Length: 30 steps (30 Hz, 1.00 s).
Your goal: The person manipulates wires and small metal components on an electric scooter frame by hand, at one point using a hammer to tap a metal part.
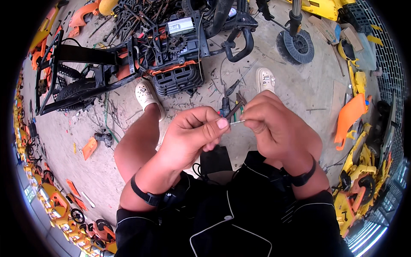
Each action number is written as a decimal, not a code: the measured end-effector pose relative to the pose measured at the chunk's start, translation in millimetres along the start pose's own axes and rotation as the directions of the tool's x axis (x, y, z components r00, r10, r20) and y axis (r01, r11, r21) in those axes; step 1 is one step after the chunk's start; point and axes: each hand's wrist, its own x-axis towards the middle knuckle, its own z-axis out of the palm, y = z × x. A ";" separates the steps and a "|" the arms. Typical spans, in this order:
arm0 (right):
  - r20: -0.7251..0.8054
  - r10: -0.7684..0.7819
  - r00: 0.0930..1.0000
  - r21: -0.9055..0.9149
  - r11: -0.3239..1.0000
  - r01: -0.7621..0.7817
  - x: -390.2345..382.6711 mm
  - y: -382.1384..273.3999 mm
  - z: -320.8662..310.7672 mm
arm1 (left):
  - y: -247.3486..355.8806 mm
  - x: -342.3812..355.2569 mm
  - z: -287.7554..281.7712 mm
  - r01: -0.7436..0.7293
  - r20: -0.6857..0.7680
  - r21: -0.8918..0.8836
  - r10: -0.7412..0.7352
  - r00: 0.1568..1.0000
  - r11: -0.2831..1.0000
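My left hand (195, 135) is closed, its thumb pressed over the curled index finger. My right hand (272, 124) pinches with its thumb and fingers just to the right. Between the fingertips runs a short, thin, pale piece (236, 122), like a thin rod or wire end; its exact kind is too small to tell. Both hands grip it, one at each end. Just beyond the fingers, pliers (240, 99) and a dark tool (225, 105) lie on the floor, partly hidden by my hands. A screwdriver (233, 88) lies a little farther off.
A black vehicle frame (175, 51) with orange parts stands ahead, left of centre. A wire-like round coil (295, 46) sits at the far right. A drill (103, 137) and an orange piece (89, 148) lie left. Yellow and orange panels (351, 118) line the right side.
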 end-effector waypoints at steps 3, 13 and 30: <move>-0.070 -0.216 0.974 -0.270 0.944 0.190 -4.8 -4.2 0.2 | -0.2 -3.5 6.0 0.138 0.077 -0.284 -0.121 0.990 0.949; 0.038 0.519 0.854 0.168 0.839 -0.518 0.3 16.9 5.8 | 5.7 11.5 -3.8 -0.215 -0.078 0.504 0.292 0.953 0.836; 0.350 0.631 0.693 0.458 0.530 -0.714 11.6 10.8 5.9 | -0.1 24.2 -6.5 -0.414 0.418 0.894 0.645 0.639 -0.170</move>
